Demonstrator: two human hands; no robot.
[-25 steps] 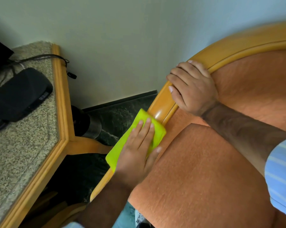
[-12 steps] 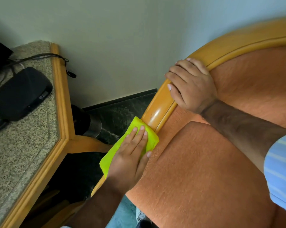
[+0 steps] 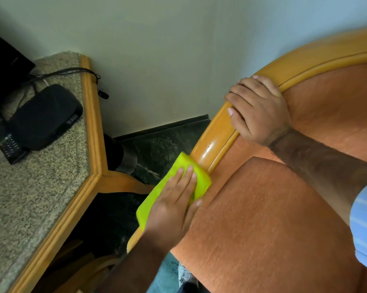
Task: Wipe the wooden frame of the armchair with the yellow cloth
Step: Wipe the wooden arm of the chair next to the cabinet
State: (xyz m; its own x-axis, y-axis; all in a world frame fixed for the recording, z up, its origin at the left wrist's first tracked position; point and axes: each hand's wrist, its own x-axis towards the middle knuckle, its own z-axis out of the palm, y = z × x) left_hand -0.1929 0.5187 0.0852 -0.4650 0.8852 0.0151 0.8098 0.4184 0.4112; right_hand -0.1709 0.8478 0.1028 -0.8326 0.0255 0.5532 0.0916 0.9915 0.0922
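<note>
The armchair has a glossy curved wooden frame running from lower left up to the top right, around orange upholstery. A folded yellow cloth lies over the lower stretch of that frame. My left hand presses flat on the cloth, fingers stretched toward the frame's shiny part. Higher up, my right hand grips the frame rail, fingers curled over its outer edge. The frame under the cloth and hand is hidden.
A granite-topped side table with a wooden edge stands close on the left, holding a black box, a remote and cables. A pale wall is behind. Dark green floor fills the narrow gap between table and chair.
My left hand slid the cloth down the frame toward me, then held about the same spot. My right hand has kept its grip on the rail.
</note>
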